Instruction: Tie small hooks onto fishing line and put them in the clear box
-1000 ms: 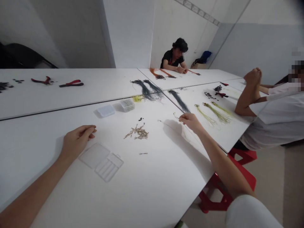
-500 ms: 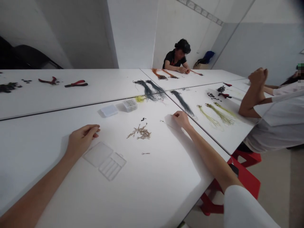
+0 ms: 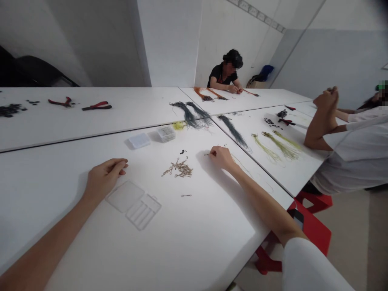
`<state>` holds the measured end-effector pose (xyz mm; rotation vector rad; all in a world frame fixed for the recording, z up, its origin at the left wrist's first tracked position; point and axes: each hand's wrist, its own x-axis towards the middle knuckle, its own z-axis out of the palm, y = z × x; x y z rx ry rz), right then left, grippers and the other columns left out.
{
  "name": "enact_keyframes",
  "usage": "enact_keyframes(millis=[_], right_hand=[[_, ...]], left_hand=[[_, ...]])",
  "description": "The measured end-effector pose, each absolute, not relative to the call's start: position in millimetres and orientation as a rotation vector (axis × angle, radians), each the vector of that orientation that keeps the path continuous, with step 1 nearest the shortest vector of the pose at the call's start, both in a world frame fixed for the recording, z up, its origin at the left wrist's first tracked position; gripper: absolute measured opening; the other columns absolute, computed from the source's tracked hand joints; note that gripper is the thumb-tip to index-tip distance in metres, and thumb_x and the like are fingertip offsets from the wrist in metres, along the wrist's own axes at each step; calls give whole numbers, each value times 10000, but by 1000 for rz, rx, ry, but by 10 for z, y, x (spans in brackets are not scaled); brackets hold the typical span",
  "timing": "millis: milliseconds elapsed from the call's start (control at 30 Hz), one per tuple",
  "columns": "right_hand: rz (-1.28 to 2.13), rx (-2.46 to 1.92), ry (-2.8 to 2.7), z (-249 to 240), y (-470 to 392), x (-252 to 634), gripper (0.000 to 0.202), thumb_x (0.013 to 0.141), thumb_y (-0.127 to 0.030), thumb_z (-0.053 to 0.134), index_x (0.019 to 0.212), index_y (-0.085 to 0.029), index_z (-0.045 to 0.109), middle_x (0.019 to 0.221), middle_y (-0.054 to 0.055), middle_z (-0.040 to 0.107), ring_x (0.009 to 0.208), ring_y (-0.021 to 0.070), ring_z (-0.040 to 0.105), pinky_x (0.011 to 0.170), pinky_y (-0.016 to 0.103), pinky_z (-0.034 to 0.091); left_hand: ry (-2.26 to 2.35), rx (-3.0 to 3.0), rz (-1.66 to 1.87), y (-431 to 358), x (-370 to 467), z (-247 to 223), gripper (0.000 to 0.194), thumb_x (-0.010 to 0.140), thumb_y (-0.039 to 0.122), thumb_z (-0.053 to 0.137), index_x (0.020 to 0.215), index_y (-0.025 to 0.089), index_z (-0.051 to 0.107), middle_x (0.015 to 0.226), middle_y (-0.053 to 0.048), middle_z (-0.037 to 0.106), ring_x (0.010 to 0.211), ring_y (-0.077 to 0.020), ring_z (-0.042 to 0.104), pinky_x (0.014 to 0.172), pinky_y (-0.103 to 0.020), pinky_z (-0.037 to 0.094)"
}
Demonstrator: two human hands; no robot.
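Note:
My right hand [image 3: 222, 157] rests on the white table with fingertips pinched at a small fishing hook [image 3: 206, 154], which pokes out beside them. A second small hook [image 3: 225, 145] lies just behind that hand, and a thin line [image 3: 242, 165] trails to the right. Left of it is a heap of brass-coloured metal swivels [image 3: 181, 168] with tiny black pieces [image 3: 182, 152] behind. One swivel [image 3: 186, 196] lies apart in front. My left hand [image 3: 104, 174] is closed, thumb against fingers; what it holds, if anything, cannot be made out. Below it lies an open clear compartment box [image 3: 144, 213].
Two closed plastic boxes [image 3: 139, 140] stand behind the heap. Bundles of dark line [image 3: 233, 131] and yellow-green line [image 3: 281, 144] lie farther back. Red-handled pliers [image 3: 97, 106] are on the left table. One co-worker [image 3: 226, 74] sits opposite, another [image 3: 351, 141] at right.
My right hand has moved left and slightly nearer, reaching the hook that lay apart from it. Another hook and line now show behind that hand. My left hand has stayed put.

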<state>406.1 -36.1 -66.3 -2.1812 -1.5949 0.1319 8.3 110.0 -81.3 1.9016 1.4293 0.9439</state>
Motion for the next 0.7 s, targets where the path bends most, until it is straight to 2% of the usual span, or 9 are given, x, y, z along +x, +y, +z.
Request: enact_keyframes(millis=[200, 367, 500, 600, 700], right_hand=[[25, -2301, -1467, -685, -348, 4283, 175, 830, -145, 478, 758, -171, 635, 844, 78, 707, 799, 215, 607, 859, 367, 345], [-26, -2367, -1304, -678, -343, 4529, 154, 844, -279, 552, 823, -174, 663, 882, 75, 707, 853, 228, 617, 872, 381, 346], [10, -2378, -1267, -633, -420, 4671, 234, 832, -387, 592, 904, -183, 681, 913, 68, 708, 863, 223, 622, 840, 358, 371], [77, -2389, -1285, -593, -534, 4756, 306, 796, -469, 623, 882, -184, 694, 888, 69, 707, 834, 227, 624, 791, 344, 390], [145, -2391, -1331, -589, -616, 4771, 373, 700, -524, 703, 860, -188, 696, 864, 61, 706, 812, 231, 621, 788, 352, 397]], left_hand=[[1457, 1922, 921, 1092, 80, -803, 345, 824, 495, 581, 1004, 236, 721, 936, -31, 739, 785, -183, 675, 709, -277, 509], [1446, 1935, 922, 1089, 81, -802, 322, 830, 483, 579, 982, 236, 720, 925, -23, 738, 773, -179, 673, 714, -275, 507], [1441, 1925, 928, 1098, 82, -822, 345, 828, 501, 578, 1002, 238, 717, 944, -28, 738, 765, -177, 670, 674, -266, 510], [1438, 1934, 923, 1101, 83, -825, 323, 832, 492, 577, 990, 249, 718, 934, -16, 738, 759, -166, 662, 681, -259, 508], [1433, 1920, 932, 1103, 84, -824, 306, 828, 476, 584, 980, 247, 718, 930, -17, 737, 762, -163, 660, 686, -257, 507]])
